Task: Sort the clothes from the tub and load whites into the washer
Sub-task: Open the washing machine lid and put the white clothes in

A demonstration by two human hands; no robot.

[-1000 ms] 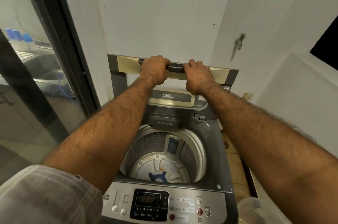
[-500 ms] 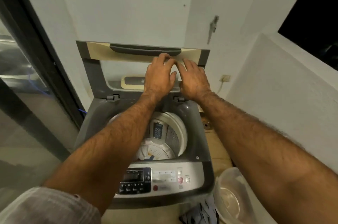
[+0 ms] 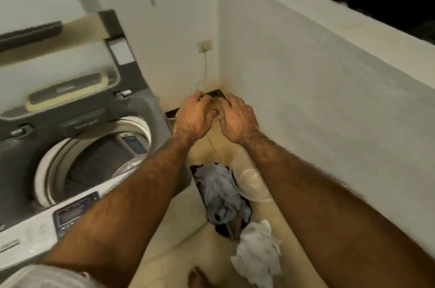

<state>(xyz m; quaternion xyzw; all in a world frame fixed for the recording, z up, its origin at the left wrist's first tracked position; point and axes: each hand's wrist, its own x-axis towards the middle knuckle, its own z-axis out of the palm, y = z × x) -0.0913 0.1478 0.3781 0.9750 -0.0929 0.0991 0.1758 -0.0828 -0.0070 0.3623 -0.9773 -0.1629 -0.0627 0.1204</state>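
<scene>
The top-loading washer (image 3: 28,153) stands at the left with its lid (image 3: 70,52) raised against the wall, and its drum (image 3: 94,165) shows no clothes. My left hand (image 3: 193,116) and my right hand (image 3: 237,118) hang side by side in the air to the right of the washer, fingers loosely curled, holding nothing. On the floor below them lies a pile of grey and dark clothes (image 3: 221,196). A white garment (image 3: 256,257) lies nearer to me. A clear plastic tub (image 3: 251,181) rests beside the pile against the wall.
A low white wall (image 3: 306,99) runs along the right side. A wall socket with a cord (image 3: 205,46) sits in the corner behind the washer. My bare foot (image 3: 197,278) stands on the beige tiled floor (image 3: 169,240) at the bottom.
Both hands have let go of the lid, which stays open. They moved right and down, away from the washer. My view has swung right onto the clothes on the floor.
</scene>
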